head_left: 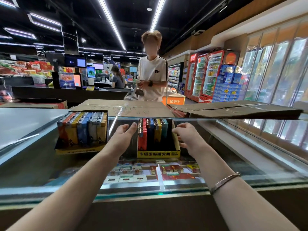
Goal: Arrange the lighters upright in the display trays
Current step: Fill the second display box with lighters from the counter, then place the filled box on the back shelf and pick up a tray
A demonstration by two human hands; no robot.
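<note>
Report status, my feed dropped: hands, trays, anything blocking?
Left hand, right hand open, flanking yellow tray. Its lighters upright, right side unfilled. Left tray full. Nothing blocking.

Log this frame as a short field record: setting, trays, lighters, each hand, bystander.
setting: shop counter with a glass top, cigarette packs beneath
left tray: full, lighters upright
right tray: lighters upright, filling the left part; right end empty
left hand: open, beside the right tray's left side, contact unclear
right hand: fingers loosely curled at the tray's right wall, holding nothing visible
bystander: standing beyond the counter
</note>
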